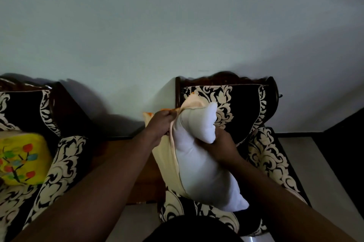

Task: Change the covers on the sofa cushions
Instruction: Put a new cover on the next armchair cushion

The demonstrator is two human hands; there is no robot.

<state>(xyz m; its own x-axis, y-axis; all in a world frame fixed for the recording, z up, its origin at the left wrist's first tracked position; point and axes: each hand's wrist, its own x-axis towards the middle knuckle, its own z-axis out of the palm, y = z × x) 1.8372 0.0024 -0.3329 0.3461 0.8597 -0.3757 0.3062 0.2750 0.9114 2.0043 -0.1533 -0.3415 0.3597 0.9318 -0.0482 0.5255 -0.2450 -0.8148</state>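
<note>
A white cushion insert (199, 163) stands tilted over the seat of an armchair, half out of a cream cover (166, 161) with an orange outer side. My left hand (160, 125) pinches the cover's open edge near the top. My right hand (220, 146) grips the white insert at its pinched upper part. On the left seat lies a yellow cushion (21, 160) with a coloured tree print.
A black armchair with cream floral pattern (262, 155) stands behind the cushion, against a pale wall. A second matching seat (59, 167) is at left. A brown wooden side table (145, 178) sits between them. Pale floor shows at right.
</note>
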